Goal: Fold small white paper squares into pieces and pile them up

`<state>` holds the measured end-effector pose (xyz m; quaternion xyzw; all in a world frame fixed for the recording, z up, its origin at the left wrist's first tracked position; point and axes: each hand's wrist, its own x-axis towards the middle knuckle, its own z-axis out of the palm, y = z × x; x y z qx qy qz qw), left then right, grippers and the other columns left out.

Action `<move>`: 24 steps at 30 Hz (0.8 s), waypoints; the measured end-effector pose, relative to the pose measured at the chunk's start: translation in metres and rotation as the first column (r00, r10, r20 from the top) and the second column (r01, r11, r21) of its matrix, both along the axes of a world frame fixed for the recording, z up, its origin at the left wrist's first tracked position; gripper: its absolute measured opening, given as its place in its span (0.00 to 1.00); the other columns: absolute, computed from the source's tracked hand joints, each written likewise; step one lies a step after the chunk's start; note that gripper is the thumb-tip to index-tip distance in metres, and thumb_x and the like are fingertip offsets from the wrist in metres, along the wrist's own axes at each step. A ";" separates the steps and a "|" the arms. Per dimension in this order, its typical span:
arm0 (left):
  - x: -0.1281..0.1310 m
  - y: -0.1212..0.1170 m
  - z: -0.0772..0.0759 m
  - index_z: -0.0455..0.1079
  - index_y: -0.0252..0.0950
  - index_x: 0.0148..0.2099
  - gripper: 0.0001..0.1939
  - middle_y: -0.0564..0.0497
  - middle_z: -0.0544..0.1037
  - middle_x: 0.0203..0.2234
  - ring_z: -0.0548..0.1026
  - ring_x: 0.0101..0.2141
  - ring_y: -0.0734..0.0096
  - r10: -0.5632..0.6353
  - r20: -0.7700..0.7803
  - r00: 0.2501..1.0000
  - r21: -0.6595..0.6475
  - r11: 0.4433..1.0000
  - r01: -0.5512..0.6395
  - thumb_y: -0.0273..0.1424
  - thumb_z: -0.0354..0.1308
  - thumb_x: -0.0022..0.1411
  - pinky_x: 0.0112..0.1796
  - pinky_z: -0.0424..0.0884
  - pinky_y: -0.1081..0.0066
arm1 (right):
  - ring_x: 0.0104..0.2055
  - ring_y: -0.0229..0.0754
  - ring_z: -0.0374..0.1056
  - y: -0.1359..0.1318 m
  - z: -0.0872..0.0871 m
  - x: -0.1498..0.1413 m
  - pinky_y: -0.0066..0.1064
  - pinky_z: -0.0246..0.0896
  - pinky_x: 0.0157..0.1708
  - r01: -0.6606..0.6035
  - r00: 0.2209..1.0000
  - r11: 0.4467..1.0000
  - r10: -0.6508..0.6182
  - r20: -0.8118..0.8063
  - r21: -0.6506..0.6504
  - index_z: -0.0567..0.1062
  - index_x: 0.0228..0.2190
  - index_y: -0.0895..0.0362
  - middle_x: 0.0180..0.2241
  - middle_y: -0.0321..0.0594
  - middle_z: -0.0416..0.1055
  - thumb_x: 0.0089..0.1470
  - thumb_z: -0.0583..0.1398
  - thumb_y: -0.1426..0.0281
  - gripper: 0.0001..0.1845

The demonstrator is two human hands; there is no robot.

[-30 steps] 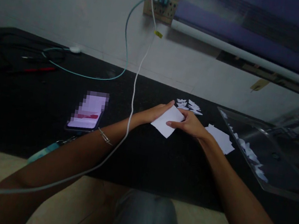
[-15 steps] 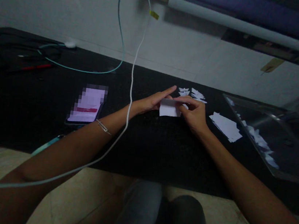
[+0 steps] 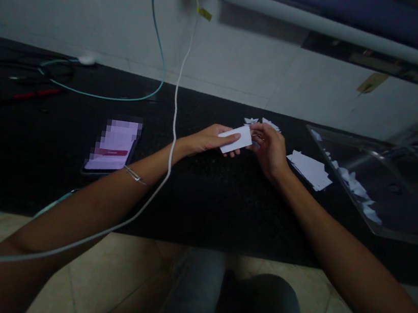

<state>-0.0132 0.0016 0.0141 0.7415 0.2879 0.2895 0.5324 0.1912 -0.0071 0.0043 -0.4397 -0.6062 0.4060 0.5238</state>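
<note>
My left hand (image 3: pixel 217 139) grips a folded white piece of paper (image 3: pixel 236 138), thumb flat on top and fingers underneath. At the paper's right edge is my right hand (image 3: pixel 270 146), its fingers loosely curled and apart; whether a fingertip touches the edge I cannot tell. Just beyond the hands lie small folded paper pieces (image 3: pixel 271 124) with pointed ends, partly hidden by my right hand. A loose stack of flat white paper (image 3: pixel 311 170) rests on the black counter to the right of my right hand.
A metal sink (image 3: pixel 376 231) on the right has more folded white paper (image 3: pixel 352 183) along its near-left side. A phone (image 3: pixel 112 146) with a lit screen lies left of my forearm. A white cable (image 3: pixel 176 106) hangs across my left arm. Cables and a red-handled item (image 3: pixel 38 93) lie far left.
The paper, upright and folded between both hands before, now lies flatter and tilted in my left hand. My right hand has turned and loosened at its edge. The view has shifted slightly.
</note>
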 end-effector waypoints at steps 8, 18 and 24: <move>-0.001 0.000 -0.002 0.72 0.26 0.54 0.24 0.37 0.83 0.40 0.80 0.33 0.71 0.034 0.005 0.999 0.013 0.999 -0.034 0.43 0.52 0.73 0.34 0.74 0.74 | 0.30 0.40 0.67 -0.005 -0.001 -0.002 0.37 0.67 0.31 -0.020 0.997 0.996 0.027 0.074 -0.086 0.76 0.29 0.53 0.28 0.38 0.72 0.49 0.70 0.53 0.17; -0.004 -0.003 0.005 0.79 0.26 0.39 0.22 0.41 0.84 0.32 0.78 0.30 0.74 0.038 -0.068 0.997 -0.014 0.999 -0.039 0.45 0.64 0.64 0.34 0.72 0.76 | 0.29 0.39 0.67 0.002 -0.003 0.001 0.34 0.66 0.29 -0.035 0.999 0.999 0.035 0.025 0.021 0.76 0.28 0.54 0.27 0.37 0.73 0.41 0.73 0.55 0.19; -0.003 -0.003 0.004 0.78 0.28 0.37 0.19 0.43 0.83 0.31 0.78 0.30 0.75 0.042 -0.035 0.999 0.025 0.999 -0.041 0.42 0.65 0.64 0.35 0.72 0.76 | 0.28 0.37 0.66 0.002 -0.005 0.000 0.32 0.62 0.28 -0.056 0.998 0.998 0.056 0.003 0.033 0.77 0.29 0.54 0.28 0.37 0.73 0.42 0.73 0.53 0.21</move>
